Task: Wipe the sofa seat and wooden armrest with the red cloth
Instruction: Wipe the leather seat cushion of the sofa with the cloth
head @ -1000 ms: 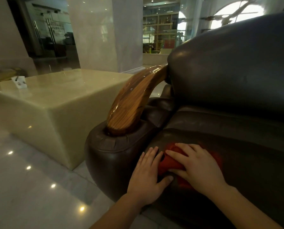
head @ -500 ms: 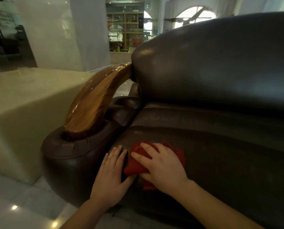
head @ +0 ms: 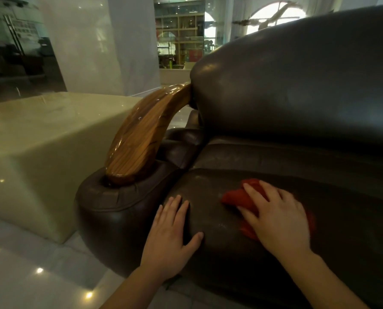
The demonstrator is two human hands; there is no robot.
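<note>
The red cloth (head: 237, 198) lies bunched on the dark brown leather sofa seat (head: 208, 192), near its front edge. My right hand (head: 277, 215) presses flat on top of the cloth, fingers spread over it. My left hand (head: 171, 233) rests open on the seat's front left corner, a hand's width left of the cloth, holding nothing. The curved, glossy wooden armrest (head: 141, 134) rises from the padded leather arm to the left of the seat, beyond both hands.
A large pale stone block table (head: 36, 134) stands close to the left of the sofa arm. The tall leather backrest (head: 297, 81) rises behind the seat. Glossy tiled floor (head: 30, 275) lies below left, and a white pillar (head: 96, 45) stands behind the table.
My right hand has slid the red cloth to the right along the seat, away from my left hand, which stays on the front corner. The camera view has shifted.
</note>
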